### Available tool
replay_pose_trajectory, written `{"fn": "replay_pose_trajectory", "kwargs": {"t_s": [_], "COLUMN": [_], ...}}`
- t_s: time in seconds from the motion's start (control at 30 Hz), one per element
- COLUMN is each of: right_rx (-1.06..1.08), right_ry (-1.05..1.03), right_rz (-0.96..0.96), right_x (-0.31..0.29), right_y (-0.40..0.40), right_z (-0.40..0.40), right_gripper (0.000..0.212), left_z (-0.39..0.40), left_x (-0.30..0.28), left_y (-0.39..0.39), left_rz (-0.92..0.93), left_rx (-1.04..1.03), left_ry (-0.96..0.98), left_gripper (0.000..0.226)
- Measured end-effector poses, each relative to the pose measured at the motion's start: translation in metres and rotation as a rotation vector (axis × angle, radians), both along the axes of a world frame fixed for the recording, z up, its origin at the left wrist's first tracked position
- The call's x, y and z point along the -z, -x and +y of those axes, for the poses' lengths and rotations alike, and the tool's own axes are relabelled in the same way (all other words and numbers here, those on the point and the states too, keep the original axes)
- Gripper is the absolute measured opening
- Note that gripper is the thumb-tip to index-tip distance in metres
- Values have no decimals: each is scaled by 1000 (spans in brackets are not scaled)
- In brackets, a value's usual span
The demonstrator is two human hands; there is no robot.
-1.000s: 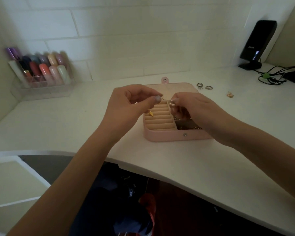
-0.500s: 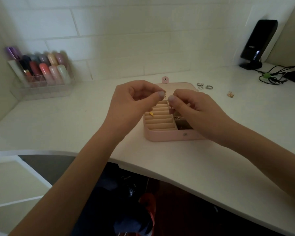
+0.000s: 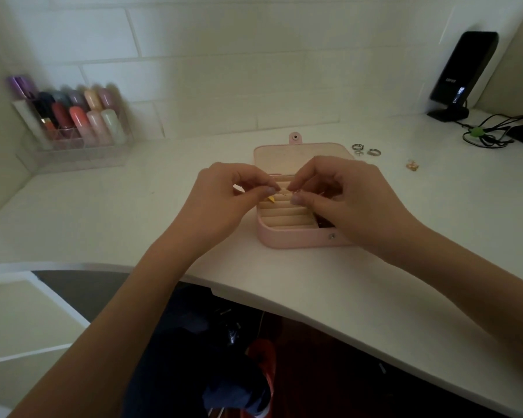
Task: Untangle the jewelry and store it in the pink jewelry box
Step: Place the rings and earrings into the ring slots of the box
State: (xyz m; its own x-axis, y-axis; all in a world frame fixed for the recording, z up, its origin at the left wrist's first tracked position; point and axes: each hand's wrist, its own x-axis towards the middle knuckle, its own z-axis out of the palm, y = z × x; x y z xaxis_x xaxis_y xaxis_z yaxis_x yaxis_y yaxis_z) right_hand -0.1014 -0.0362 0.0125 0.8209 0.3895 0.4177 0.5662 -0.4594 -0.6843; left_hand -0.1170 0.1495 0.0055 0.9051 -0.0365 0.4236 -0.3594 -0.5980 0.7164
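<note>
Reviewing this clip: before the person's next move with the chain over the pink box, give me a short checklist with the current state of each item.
1. Pink jewelry box open, lid flat behind it: ok.
2. Left hand pinches the thin chain: ok.
3. Right hand pinches the same chain close beside it: ok.
4. Chain held over the ring-roll slots, so a slip would likely land inside: ok.
5. Chain free of knots: cannot tell, too fine and partly hidden by fingers.
6. Loose pieces stored: not ok; silver rings and a small gold piece lie on the desk to the right of the lid.
</note>
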Motion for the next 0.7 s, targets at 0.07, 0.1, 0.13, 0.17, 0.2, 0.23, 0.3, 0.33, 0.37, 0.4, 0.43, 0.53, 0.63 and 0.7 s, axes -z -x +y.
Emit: {"fn": "replay_pose_trajectory", "kwargs": {"t_s": [0.07,0.1,0.13,0.17,0.2,0.23,0.3,0.33,0.37,0.4,0.43,0.53,0.63,0.7], "right_rx": [-15,-17,-16,-15,-14,-14,-8,-3,3,10,16,29,39,43], "right_ry": [28,33,33,31,30,30,34,39,42,41,36,35,48,52], "right_rz": [-7,-15,-24,-29,-30,-29,-31,-33,-33,-29,-24,-26,-35,-39], "right_x": [3,3,4,4,3,3,3,2,2,2,3,3,3,3], "right_y": [0,0,0,0,0,0,0,-1,-1,-1,-1,-3,-4,-3], "right_z": [2,3,5,6,7,8,10,11,12,13,14,15,15,16], "right_gripper": [10,11,13,13,14,14,13,13,12,12,11,12,11,12], "left_z": [3,5,6,7,8,9,10,10,11,11,11,13,15,15], "left_x": [2,2,3,4,4,4,3,3,2,1,0,-5,-9,-10], "left_y": [-1,-2,-3,-4,-5,-6,-7,-7,-8,-8,-8,-10,-13,-13], "left_rz": [-8,-15,-23,-30,-38,-45,-57,-64,-73,-76,-74,-25,35,51], "left_rx": [-26,-39,-49,-58,-66,-73,-88,-93,-94,-94,-91,-60,-28,-15], "left_ry": [-37,-56,-76,-93,-107,-119,-128,-125,-123,-125,-134,-194,-255,-288], "left_gripper": [12,9,9,9,9,9,9,9,8,8,8,5,7,7]}}
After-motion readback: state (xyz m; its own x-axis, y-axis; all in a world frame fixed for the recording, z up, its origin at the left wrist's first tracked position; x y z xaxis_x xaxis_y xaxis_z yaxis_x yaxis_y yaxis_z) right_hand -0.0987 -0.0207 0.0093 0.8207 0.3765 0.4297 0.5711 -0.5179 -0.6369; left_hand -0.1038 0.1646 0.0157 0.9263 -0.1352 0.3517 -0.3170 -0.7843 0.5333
